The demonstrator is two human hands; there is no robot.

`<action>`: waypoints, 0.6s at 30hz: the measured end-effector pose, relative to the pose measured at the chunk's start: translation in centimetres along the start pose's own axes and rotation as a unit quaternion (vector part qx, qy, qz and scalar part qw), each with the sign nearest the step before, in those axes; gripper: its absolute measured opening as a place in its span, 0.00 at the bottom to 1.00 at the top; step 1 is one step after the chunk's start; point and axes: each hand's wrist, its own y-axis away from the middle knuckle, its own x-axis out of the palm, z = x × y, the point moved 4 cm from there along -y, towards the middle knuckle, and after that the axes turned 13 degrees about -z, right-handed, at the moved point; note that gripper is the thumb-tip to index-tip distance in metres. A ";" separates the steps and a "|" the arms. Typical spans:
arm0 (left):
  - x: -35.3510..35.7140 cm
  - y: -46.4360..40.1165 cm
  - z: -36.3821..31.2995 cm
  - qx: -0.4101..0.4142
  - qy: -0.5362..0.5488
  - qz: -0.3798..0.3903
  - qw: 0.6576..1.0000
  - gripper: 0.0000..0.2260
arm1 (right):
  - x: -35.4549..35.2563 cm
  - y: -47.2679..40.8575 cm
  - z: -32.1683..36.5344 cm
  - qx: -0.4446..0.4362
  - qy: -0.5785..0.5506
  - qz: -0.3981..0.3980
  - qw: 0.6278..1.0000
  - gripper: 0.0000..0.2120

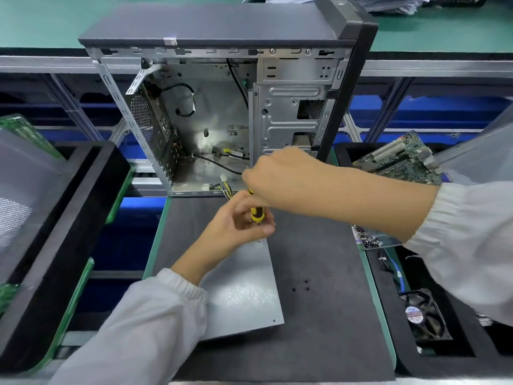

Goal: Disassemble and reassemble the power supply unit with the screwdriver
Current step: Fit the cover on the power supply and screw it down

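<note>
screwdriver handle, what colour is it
Yellow with black sections. The screwdriver shows in the head view, held between the left hand and the right hand.

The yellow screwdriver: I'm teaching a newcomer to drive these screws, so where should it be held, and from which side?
Judging by its upright pose over the power supply unit, grip the screwdriver from above at the handle top, as the right hand does; the left hand steadies the lower handle from the left.
</note>
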 end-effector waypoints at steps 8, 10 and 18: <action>-0.2 -0.4 -0.1 0.016 -0.058 -0.001 0.998 0.11 | 0.1 0.5 0.5 -0.112 -0.067 0.072 0.989 0.16; -0.1 -0.4 -0.2 0.019 -0.088 0.020 0.996 0.07 | 0.2 0.1 0.8 -0.115 -0.031 0.084 0.989 0.14; -0.7 1.6 -2.6 0.222 -0.333 -0.194 0.896 0.14 | 1.0 1.8 1.0 -0.078 0.029 0.053 0.995 0.11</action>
